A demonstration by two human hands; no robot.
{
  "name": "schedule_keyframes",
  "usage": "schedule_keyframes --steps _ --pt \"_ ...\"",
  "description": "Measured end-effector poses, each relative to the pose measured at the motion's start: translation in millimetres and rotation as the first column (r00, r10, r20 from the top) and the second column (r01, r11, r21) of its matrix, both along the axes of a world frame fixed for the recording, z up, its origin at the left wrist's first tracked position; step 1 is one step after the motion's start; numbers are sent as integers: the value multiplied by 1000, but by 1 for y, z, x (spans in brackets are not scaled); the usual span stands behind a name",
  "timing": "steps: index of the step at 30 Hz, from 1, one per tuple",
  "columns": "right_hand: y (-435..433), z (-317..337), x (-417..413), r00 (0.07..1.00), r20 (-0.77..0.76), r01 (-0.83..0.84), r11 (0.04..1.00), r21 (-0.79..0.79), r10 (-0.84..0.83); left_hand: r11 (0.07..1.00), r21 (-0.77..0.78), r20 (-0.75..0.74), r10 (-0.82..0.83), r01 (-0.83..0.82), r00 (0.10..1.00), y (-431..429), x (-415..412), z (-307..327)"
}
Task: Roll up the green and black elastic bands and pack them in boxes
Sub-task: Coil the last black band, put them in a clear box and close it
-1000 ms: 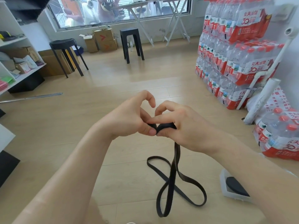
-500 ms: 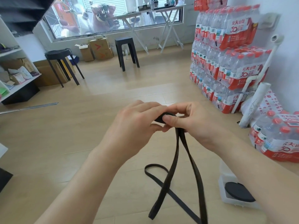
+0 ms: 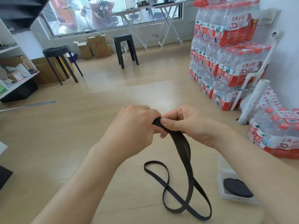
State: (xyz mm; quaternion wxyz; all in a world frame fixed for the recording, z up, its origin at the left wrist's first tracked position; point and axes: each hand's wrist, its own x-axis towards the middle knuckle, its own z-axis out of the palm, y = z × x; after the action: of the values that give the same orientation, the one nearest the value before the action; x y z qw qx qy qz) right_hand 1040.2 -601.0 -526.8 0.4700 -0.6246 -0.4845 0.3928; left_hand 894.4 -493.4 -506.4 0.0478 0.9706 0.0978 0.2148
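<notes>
A long black elastic band (image 3: 186,160) hangs from both my hands and trails in loops on the wooden floor. My left hand (image 3: 134,126) and my right hand (image 3: 187,123) meet in the middle of the view, each pinching the small rolled start of the band between thumb and fingers. At the lower right a clear plastic box (image 3: 226,183) sits on the floor, partly behind my right forearm, with a rolled black band (image 3: 236,187) inside it. No green band is in view.
Stacked packs of water bottles (image 3: 223,59) line the right wall, with another pack (image 3: 278,133) and white tubes near the box. Two black stools (image 3: 61,62) stand further back, cardboard boxes (image 3: 97,46) under the window, white shelves (image 3: 14,75) at the left.
My hands have turned over the rolled end, the left fingers now folded down over it. The view has dropped slightly and the loops on the floor have shifted.
</notes>
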Motion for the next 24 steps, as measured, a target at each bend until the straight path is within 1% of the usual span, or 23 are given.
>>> schedule_keyframes --steps 2,4,7,10,14,18,20,22,24 --pt "0 1 -2 1000 -31 0 998 -70 -2 991 -130 -1 32 -32 999 2 0 0" --pt "0 0 -5 998 -56 6 997 -75 -10 959 -270 -21 87 -89 996 4 0 2" --pt "0 3 -10 999 -18 42 999 -26 -43 893 -434 -4 130 -119 992 7 -1 4" --pt "-4 9 -7 992 29 125 991 47 -127 839 -532 -6 135 -117 991 8 -2 5" --pt "-5 12 -8 983 101 137 982 133 -150 697 -716 66 135 -48 989 8 -1 8" --pt "-4 10 -8 983 122 118 981 156 -138 592 -806 105 131 8 986 7 0 9" --pt "-3 9 -8 978 128 142 976 164 -164 545 -838 143 147 40 979 7 0 8" --pt "-1 7 -12 976 92 177 967 185 -197 485 -871 193 185 82 963 8 1 7" --pt "4 2 -16 974 15 216 949 231 -226 407 -904 240 230 131 943 9 3 5"
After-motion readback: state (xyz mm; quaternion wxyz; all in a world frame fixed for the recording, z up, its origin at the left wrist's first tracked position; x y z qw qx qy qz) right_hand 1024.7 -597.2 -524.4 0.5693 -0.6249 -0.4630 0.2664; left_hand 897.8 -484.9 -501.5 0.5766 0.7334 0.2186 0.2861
